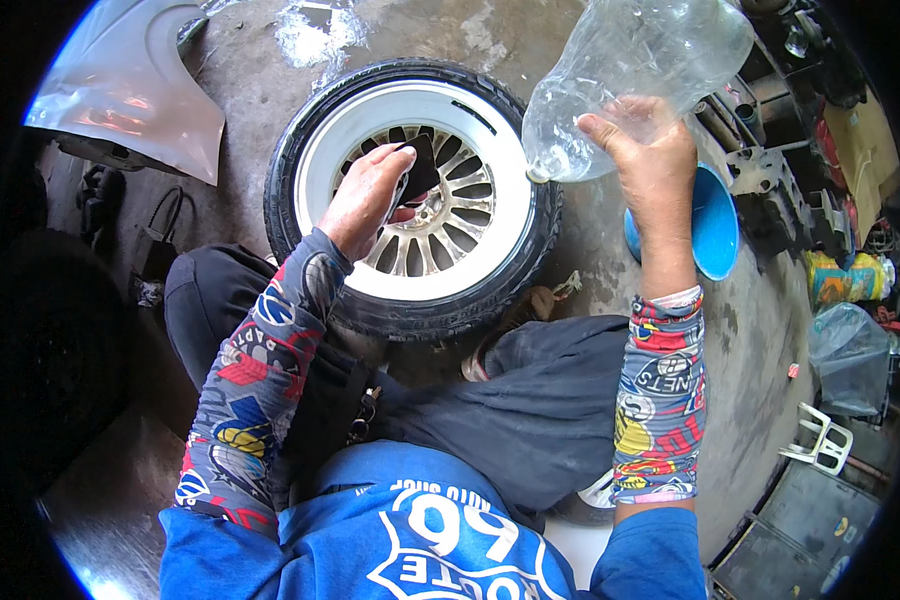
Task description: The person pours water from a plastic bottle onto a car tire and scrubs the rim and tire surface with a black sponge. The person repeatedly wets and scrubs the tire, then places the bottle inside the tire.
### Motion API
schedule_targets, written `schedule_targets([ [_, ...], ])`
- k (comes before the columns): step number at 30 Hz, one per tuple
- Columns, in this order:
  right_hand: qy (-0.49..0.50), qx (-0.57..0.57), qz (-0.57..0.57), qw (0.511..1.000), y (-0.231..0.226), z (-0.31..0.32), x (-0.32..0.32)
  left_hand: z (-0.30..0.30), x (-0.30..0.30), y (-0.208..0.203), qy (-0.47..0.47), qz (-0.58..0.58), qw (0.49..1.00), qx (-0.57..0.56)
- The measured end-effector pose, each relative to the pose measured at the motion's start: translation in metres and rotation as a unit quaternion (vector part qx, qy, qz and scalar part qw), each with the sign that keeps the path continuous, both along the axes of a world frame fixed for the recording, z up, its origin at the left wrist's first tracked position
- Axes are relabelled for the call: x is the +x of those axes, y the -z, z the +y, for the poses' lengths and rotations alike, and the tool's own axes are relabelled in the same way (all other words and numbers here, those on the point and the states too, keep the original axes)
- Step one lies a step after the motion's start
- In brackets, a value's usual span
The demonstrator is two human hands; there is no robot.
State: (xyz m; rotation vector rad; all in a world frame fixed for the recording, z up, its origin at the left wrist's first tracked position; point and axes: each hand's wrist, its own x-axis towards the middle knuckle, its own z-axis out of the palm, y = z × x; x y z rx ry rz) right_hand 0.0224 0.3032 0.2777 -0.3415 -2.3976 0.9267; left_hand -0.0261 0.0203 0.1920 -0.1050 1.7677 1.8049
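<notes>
A car wheel lies flat on the floor, with a black tyre [300, 270] around a pale, spoked rim [420, 290]. Above the rim, my left hand [363, 203] is closed on a flat black piece [423, 168]; its exact kind I cannot make out. My right hand [645, 140] grips a large clear plastic bottle [660, 55], tilted so that its narrow mouth points down and left over the tyre's right edge. No stream shows at the mouth. Partly hidden behind my right wrist stands a blue bucket [718, 225].
A silver car fender [135, 85] lies at the far left. Metal parts [770, 190] crowd the right side, with a yellow package [845, 278], a clear plastic bag [850, 355] and a white plastic chair [820, 440] nearer. My bent legs [530, 400] frame the wheel's near side.
</notes>
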Motion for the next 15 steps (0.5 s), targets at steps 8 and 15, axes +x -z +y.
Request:
schedule_targets([
  [8, 0.021, -0.008, 0.024, 0.999, -0.005, 0.016, 0.002, -0.006, -0.004, 0.012, 0.132, 0.328, 0.931, -0.088],
  [15, 0.018, -0.07, 0.065, 0.995, -0.005, 0.025, 0.002, -0.001, -0.002, -0.005, -0.015, 0.003, 0.997, 0.071],
])
